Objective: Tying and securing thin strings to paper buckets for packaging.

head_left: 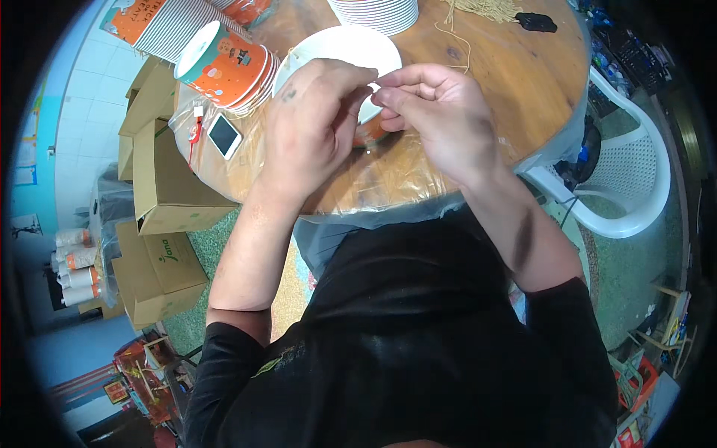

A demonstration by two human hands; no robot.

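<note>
A paper bucket (343,46), white inside and orange outside, stands on the table in front of me. A bit of pale cord shows at its far-left rim. My left hand (310,119) is closed over its near-left side, the fingertips at the rim. My right hand (448,112) pinches with thumb and forefinger at the near-right rim, its fingertips meeting those of the left. What lies between the fingertips is too small to make out. Beyond the bucket is a bundle of pale cords (482,11), with one loose strand trailing toward me.
The round wooden table (523,104) has a clear plastic cover. Stacked orange buckets (235,67) and a white stack (377,11) stand around. A phone (224,137), red cable (196,128) and black object (536,22) lie there. Cardboard boxes (175,179) stand left, a white chair (627,157) right.
</note>
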